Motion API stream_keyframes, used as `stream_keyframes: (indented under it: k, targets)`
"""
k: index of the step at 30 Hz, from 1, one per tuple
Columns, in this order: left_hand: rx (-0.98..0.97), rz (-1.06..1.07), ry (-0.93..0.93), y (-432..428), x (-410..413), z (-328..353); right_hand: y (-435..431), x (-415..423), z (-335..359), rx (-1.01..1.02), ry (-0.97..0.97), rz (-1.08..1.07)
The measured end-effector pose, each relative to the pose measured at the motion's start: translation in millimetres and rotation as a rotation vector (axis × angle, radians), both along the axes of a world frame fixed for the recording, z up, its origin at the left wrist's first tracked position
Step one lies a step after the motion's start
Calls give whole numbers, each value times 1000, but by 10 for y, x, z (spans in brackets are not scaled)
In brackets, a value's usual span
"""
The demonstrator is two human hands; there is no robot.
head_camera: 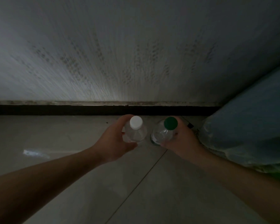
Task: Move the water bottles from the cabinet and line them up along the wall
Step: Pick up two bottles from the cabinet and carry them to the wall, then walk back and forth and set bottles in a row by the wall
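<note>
A clear water bottle with a white cap stands upright near the wall's dark baseboard, and my left hand grips it round the body. Right beside it is a clear water bottle with a green cap, held by my right hand with fingers curled round it. The two bottles sit close together, almost touching. I cannot tell whether their bases rest on the floor, since I look down on them from above. The cabinet is out of view.
A pale streaked wall fills the upper frame above the baseboard. A large bluish plastic-wrapped bundle lies on the tiled floor to the right, close to my right hand. A small dark object lies by the baseboard.
</note>
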State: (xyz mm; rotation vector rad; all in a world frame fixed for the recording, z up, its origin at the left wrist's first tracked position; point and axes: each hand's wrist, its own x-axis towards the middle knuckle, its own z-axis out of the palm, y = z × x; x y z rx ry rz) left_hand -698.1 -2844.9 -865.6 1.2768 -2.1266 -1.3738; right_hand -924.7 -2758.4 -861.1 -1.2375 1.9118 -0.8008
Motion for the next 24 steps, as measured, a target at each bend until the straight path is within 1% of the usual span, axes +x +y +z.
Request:
stream_keyframes:
  k: [5, 8, 10, 13, 16, 18, 20, 24]
  targets:
    - [13, -6, -36, -16, 45, 39, 46, -21, 73, 25, -57, -24]
    - [14, 32, -55, -15, 98, 103, 100, -37, 150, 42, -92, -66]
    - [35, 64, -67, 30, 161, 185, 158, -21, 265, 43, -86, -63]
    - [43, 27, -135, 134, 269, 430, 230, 12, 554, 74, -43, -38]
    - [10, -11, -192, 242, 329, 882, 251, 2, 1044, 159, -23, -13]
    - [-35, -28, -240, 297, 336, 1262, 234, -17, 1427, 166, -16, 5]
    - [-86, -54, -280, 365, 330, 1619, 229, 5, 1783, 160, 30, 26]
    - [-156, -104, -319, 474, 295, 2577, 287, 106, 2745, 164, 108, 66]
